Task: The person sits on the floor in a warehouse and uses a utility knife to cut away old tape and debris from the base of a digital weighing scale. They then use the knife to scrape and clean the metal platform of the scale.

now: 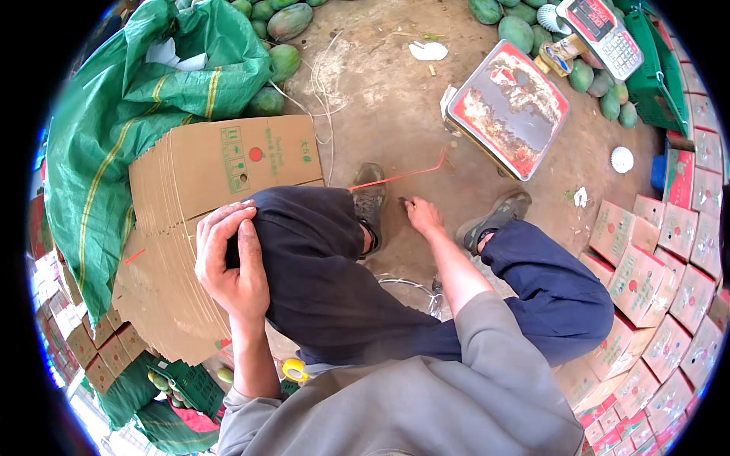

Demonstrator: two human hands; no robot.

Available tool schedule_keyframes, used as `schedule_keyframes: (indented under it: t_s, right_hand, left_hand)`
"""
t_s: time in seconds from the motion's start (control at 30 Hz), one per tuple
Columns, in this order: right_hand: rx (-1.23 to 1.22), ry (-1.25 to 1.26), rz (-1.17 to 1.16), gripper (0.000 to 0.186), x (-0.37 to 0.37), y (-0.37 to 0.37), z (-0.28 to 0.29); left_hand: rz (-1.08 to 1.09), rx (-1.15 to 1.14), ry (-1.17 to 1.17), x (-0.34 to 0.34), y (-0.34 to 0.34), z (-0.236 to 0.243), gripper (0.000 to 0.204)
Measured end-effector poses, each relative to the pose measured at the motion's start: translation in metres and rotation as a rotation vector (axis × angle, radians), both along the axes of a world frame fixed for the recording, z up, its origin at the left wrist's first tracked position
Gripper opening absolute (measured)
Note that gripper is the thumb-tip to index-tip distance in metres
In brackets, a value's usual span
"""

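My left hand [232, 262] rests on my bent left knee, fingers together and loosely curved, holding nothing. Beside it a stack of flattened brown cartons [205, 163] leans at my left. My right hand [423, 216] reaches down between my shoes, close to the floor. Its fingers are closed near a small dark thing [403, 201], too small to name; I cannot tell whether it is held. Just beyond, a thin red strap [399, 177] runs from my left shoe across the floor.
A platform scale [511, 106] with a keypad display [604, 34] stands ahead right. Green mangoes [284, 62] lie along the far side. A green woven sack [99, 175] is at left. Printed cartons [642, 277] are piled at right, and yellow tape [294, 370] is near my left elbow.
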State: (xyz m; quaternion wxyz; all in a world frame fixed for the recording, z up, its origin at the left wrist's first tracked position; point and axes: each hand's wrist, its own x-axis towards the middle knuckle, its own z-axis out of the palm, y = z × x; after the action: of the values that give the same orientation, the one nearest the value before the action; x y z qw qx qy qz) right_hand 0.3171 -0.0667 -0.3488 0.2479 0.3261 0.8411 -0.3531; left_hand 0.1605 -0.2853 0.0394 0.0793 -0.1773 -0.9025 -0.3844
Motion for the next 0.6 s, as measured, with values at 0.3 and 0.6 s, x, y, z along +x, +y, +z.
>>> schedule_keyframes:
  t_s: [0.3, 0.6]
  right_hand:
    - [0.038, -0.049, 0.262, 0.037, -0.042, 0.020, 0.024]
    - [0.022, -0.102, 0.561, 0.036, -0.058, 0.037, 0.019]
  left_hand:
    - [-0.004, 0.009, -0.030, -0.002, 0.010, 0.003, 0.010]
    - [-0.178, 0.014, 0.005, -0.002, 0.050, 0.005, 0.011]
